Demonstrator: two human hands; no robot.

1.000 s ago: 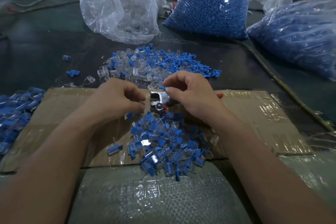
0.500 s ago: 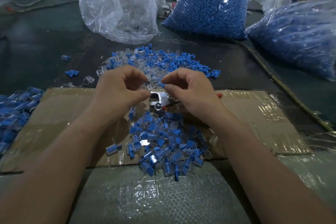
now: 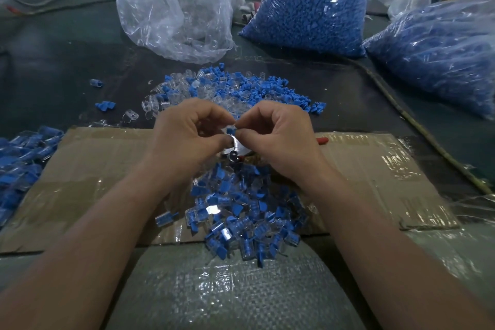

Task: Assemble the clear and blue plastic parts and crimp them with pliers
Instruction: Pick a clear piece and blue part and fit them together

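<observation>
Blue part [image 3: 231, 131], pinched by left hand [image 3: 187, 139] and right hand [image 3: 281, 142] (clear piece indistinct), pliers [image 3: 233, 153] mostly hidden beneath.

A dark bench [image 3: 53, 61] lies under dim light. Near, a flat brown taped cardboard sheet [image 3: 375, 182] lies just beyond a grey woven sack [image 3: 227, 289].

Small moulded plastic part [image 3: 231, 131]: solid blue.
Metal pliers [image 3: 235, 151]: silver head, red handle tip.
Near heap of small plastic pieces [image 3: 241, 211]: blue mixed with clear.
Flat cardboard sheet [image 3: 375, 169]: brown, with glossy tape bands.
Woven plastic sack [image 3: 214, 289]: grey-green, fine weave pattern.
Tall plastic bag [image 3: 308, 2]: clear film, blue contents.
</observation>
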